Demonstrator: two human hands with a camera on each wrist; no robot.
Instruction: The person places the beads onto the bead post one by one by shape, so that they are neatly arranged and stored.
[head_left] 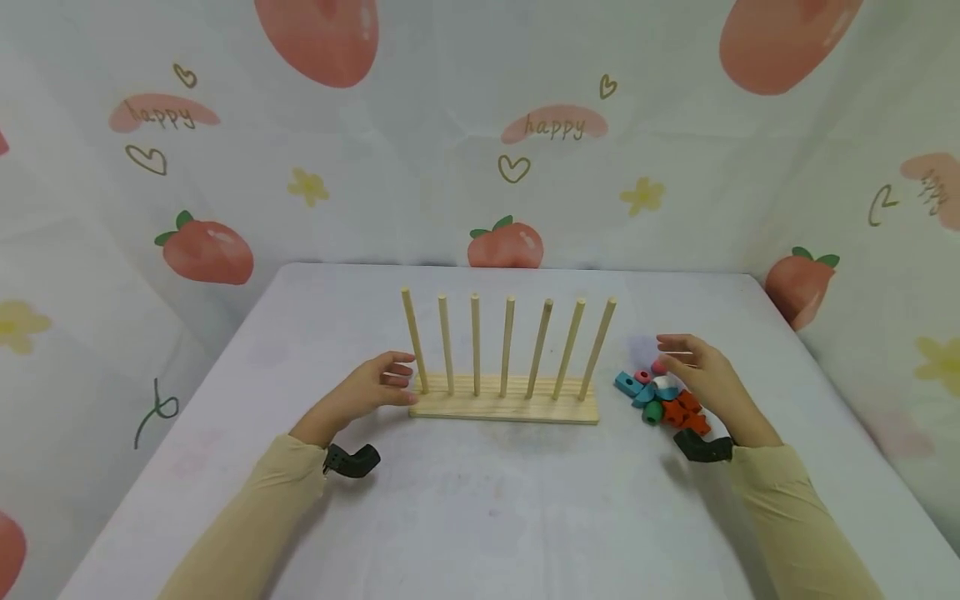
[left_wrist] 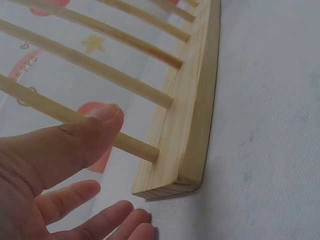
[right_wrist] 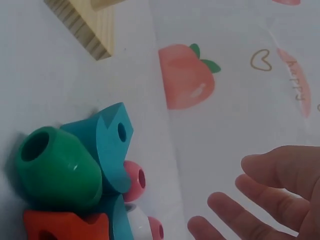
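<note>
A wooden peg board (head_left: 502,408) lies across the middle of the table, with a row of several upright pegs (head_left: 476,342). At its left end is my left hand (head_left: 367,387), fingers loosely spread and holding nothing; the thumb overlaps the end peg (left_wrist: 137,146) in the left wrist view. My right hand (head_left: 708,379) hovers over a pile of beads, fingers apart and grasping nothing. In that pile are a green bead (right_wrist: 65,175), blue beads (right_wrist: 102,145), red star-shaped beads (head_left: 673,412), pink beads (right_wrist: 134,180) and a white bead (right_wrist: 138,222).
A white cloth covers the table (head_left: 480,500). Behind and beside it hangs a backdrop (head_left: 420,192) printed with fruit, flowers and hearts. Black wrist mounts (head_left: 352,461) stick out inward from both sleeves. The bead pile sits right of the board, with a gap between them.
</note>
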